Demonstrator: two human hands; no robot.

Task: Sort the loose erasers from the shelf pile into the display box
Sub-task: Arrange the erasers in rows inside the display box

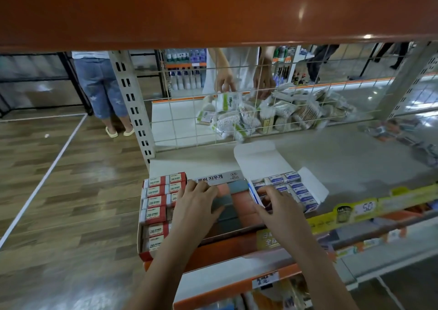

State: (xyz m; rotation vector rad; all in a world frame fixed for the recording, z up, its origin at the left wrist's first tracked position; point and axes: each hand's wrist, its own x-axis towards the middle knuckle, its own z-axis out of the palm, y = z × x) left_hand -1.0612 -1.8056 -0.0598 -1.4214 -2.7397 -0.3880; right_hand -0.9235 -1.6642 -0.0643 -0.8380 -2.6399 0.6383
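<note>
Head view: the left hand [198, 203] is laid flat, fingers spread, on grey and pink erasers [233, 204]; the display box [284, 191] wall is pinched by the right hand [275, 205].

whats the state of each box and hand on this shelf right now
left hand: flat on the grey and pink erasers
right hand: fingers curled at the blue box's flap
middle display box: open, filled
blue eraser box: lid up, filled
red 2B box: open, filled
</note>
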